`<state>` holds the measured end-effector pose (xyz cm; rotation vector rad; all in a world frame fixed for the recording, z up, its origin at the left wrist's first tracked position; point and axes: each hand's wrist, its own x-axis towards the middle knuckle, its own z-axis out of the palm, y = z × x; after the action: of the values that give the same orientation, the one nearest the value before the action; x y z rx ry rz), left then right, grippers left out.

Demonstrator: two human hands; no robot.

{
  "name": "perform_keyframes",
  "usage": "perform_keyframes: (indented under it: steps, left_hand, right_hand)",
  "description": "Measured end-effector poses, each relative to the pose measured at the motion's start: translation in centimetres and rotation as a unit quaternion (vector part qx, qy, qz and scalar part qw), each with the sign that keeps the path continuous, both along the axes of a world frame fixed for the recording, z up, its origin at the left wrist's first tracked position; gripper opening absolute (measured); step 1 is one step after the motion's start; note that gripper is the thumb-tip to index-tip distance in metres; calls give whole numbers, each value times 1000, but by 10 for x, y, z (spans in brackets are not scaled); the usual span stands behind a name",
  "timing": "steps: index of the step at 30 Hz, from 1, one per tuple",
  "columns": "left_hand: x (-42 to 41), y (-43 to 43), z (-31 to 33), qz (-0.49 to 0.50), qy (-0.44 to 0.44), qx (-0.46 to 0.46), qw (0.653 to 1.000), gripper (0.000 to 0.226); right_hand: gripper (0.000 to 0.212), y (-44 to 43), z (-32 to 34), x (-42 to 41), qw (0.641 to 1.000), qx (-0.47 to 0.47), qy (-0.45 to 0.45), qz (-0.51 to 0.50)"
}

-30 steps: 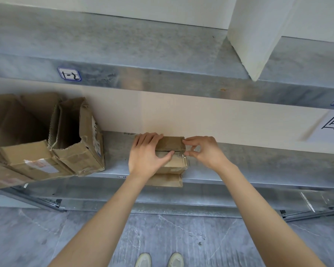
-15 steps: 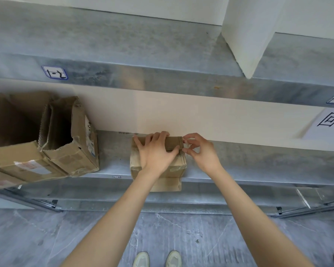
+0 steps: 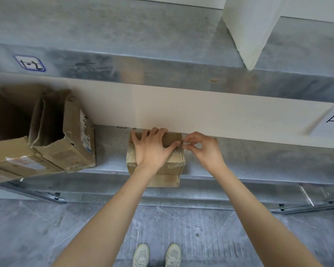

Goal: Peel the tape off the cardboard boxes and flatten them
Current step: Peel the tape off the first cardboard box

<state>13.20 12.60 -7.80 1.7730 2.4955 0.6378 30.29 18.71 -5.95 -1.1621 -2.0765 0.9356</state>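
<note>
On the grey metal shelf (image 3: pixel 249 162), the left hand (image 3: pixel 152 150) grips a small brown cardboard box (image 3: pixel 175 167) while the right hand (image 3: pixel 205 150) pinches what seems to be clear tape (image 3: pixel 179 150) at its right edge.

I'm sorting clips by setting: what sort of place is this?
Probably a storeroom or warehouse: galvanised metal shelves with a handwritten bay label, opened cardboard boxes lying on them, bare grey floor.

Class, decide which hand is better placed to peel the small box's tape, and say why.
Right. The right hand pinches the tape at the box's top right edge; the left hand holds the box top, steadying it.
</note>
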Motion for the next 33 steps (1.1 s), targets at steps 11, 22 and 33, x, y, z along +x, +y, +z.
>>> perform_keyframes:
  steps: [11,22,33]
  left_hand:
    - [3,0,-1,17,-10,23,1000,55]
    - [4,2,3,26,-15,1,1000,53]
    - [5,-1,4,18,-16,0,1000,59]
  right_hand:
    - [9,-5,-4,7,998,-8,68,-3]
    - [13,-5,8,35,993,-73,82,34]
    - [33,-7,2,24,998,5,27,62]
